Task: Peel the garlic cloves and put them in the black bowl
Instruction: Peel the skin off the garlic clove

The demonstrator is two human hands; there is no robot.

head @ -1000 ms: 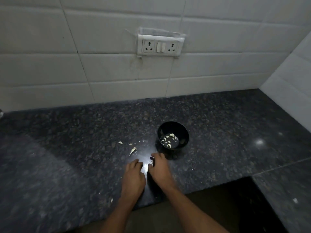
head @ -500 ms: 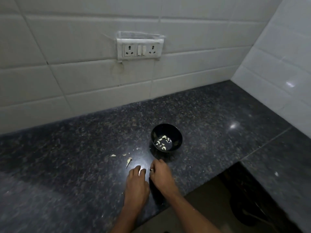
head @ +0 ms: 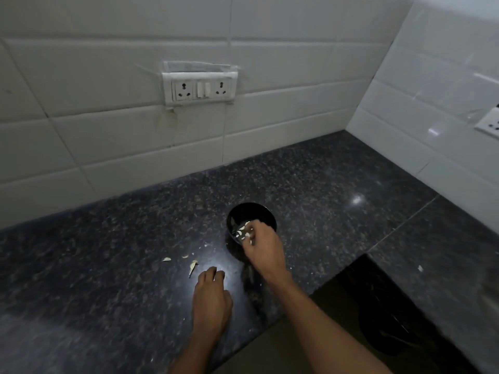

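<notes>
The black bowl (head: 266, 215) stands on the dark granite counter (head: 324, 184) and holds several peeled garlic cloves (head: 241, 230). My right hand (head: 263, 248) reaches over the bowl's near rim, fingers curled down, pinching a small white garlic clove (head: 251, 241) at its fingertips. My left hand (head: 212, 295) rests on the counter to the left of the bowl and nearer to me. Its fingers are curled under; whatever lies beneath them is hidden.
Bits of garlic peel (head: 192, 266) lie on the counter left of the bowl. A socket plate (head: 199, 89) sits on the tiled back wall, another (head: 490, 122) on the right wall. The counter's front edge runs just below my wrists, turning at the right.
My right hand left the left hand and moved up over the black bowl. My left hand stayed on the counter. The camera view shifted to the right.
</notes>
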